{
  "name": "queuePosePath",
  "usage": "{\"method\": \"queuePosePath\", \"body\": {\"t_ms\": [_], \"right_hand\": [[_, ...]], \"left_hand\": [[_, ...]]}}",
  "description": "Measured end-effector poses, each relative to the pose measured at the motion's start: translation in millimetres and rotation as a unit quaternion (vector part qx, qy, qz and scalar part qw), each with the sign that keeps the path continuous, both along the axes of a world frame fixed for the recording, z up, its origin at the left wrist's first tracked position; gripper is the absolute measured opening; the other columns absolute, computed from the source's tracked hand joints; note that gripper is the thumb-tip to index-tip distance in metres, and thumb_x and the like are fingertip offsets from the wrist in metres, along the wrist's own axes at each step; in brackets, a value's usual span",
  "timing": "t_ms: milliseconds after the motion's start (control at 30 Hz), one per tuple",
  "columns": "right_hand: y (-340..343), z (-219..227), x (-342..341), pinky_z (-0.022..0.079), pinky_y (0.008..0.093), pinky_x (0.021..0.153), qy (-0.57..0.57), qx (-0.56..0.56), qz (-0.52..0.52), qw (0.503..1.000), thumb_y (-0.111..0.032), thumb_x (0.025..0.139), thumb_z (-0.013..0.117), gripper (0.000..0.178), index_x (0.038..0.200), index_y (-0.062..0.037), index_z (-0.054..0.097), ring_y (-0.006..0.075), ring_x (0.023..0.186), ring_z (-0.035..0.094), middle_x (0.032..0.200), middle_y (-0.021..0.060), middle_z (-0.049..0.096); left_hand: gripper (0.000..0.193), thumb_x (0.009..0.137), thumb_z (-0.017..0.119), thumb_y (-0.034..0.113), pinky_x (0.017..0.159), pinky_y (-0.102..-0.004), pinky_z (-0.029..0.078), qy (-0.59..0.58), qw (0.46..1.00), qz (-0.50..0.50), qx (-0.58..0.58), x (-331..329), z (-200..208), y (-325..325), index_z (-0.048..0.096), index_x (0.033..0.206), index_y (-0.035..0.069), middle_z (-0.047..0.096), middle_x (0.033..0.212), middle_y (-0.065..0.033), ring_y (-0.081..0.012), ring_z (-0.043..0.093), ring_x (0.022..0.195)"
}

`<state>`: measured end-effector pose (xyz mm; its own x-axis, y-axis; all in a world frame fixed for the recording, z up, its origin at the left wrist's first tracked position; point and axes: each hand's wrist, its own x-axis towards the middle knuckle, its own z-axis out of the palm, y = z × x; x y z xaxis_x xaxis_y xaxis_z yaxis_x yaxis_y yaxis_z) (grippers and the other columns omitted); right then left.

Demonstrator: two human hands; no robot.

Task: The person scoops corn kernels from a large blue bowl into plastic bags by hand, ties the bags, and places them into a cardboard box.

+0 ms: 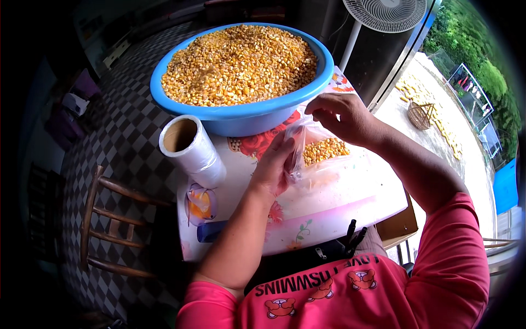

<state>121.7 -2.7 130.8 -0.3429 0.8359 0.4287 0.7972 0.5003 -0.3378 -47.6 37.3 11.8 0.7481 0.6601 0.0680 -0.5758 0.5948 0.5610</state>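
On the table lies a clear plastic bag (313,174) with a small heap of corn kernels (326,152) inside. My left hand (274,165) is closed on the bag's left edge, thumb up. Above the bag's far side, my right hand (346,118) has its fingers curled and pinched at the gathered plastic; what exactly sits between the fingertips is hard to make out. Just beyond both hands stands a wide blue basin (241,114), heaped with loose yellow corn kernels (241,66).
A roll of clear plastic bags (200,156) stands upright at the table's left. Near it lies a small orange-patterned packet (201,204). A wooden chair (118,225) is at the left, a white fan (388,13) at the far right. Outside, a wicker basket (421,116) sits among corn cobs.
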Motion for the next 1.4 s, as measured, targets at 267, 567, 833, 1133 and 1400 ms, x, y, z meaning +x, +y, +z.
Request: {"method": "queuePosePath", "body": {"t_ms": [267, 567, 833, 1133, 1400], "right_hand": [[84.8, 11.5, -5.1, 0.050, 0.0389, 0.072, -0.044, -0.117, -0.108, 0.986, -0.033, 0.088, 0.053, 0.031, 0.099, -0.0055, 0.061, 0.0308, 0.079, 0.064, 0.088, 0.0161, 0.065], [132.4, 15.5, -48.7, 0.045, 0.0369, 0.080, -0.175, -0.316, -0.013, 0.932, -0.047, 0.090, 0.046, 0.047, 0.104, -0.0052, 0.060, 0.0249, 0.088, 0.060, 0.095, 0.0151, 0.063], [130.8, 11.5, -39.9, 0.048, 0.0378, 0.072, -0.143, -0.241, 0.006, 0.960, -0.042, 0.086, 0.056, 0.038, 0.095, -0.0067, 0.064, 0.0240, 0.078, 0.062, 0.084, 0.0132, 0.065], [67.9, 21.4, -17.8, 0.042, 0.0247, 0.058, 0.129, 0.005, -0.066, 0.989, -0.024, 0.092, 0.055, 0.020, 0.090, -0.0037, 0.058, 0.0079, 0.065, 0.050, 0.066, 0.0024, 0.051], [3.8, -19.4, 1.3, 0.049, 0.0383, 0.067, -0.116, -0.125, -0.007, 0.985, -0.018, 0.085, 0.058, 0.015, 0.090, -0.0039, 0.059, 0.0305, 0.074, 0.063, 0.079, 0.0153, 0.063]], "left_hand": [[0.043, 0.089, 0.058, 0.021, 0.086, -0.0293, 0.047, 0.051, 0.998, -0.024, 0.006, -0.6, -4.0, 1.8, 0.045, 0.129, 0.010, 0.055, 0.116, -0.0020, -0.0131, 0.055, 0.101], [0.039, 0.093, 0.051, 0.020, 0.088, -0.0326, 0.049, 0.048, 0.998, -0.040, -0.003, 2.3, -3.4, 3.3, 0.043, 0.130, 0.011, 0.054, 0.119, -0.0038, -0.0162, 0.054, 0.106], [0.040, 0.092, 0.051, 0.019, 0.090, -0.0324, 0.048, 0.051, 0.998, -0.029, -0.005, 3.4, -4.4, 4.3, 0.043, 0.130, 0.010, 0.054, 0.119, -0.0041, -0.0167, 0.054, 0.108], [0.041, 0.089, 0.057, 0.020, 0.084, -0.0285, 0.048, 0.050, 0.998, -0.047, 0.002, -2.0, -7.9, 6.8, 0.045, 0.127, 0.010, 0.055, 0.114, -0.0027, -0.0134, 0.055, 0.101], [0.033, 0.090, 0.054, 0.021, 0.076, -0.0254, 0.048, 0.015, 1.000, -0.003, -0.024, 0.6, 2.2, -0.5, 0.051, 0.119, 0.007, 0.059, 0.104, -0.0010, -0.0105, 0.057, 0.089]]}}
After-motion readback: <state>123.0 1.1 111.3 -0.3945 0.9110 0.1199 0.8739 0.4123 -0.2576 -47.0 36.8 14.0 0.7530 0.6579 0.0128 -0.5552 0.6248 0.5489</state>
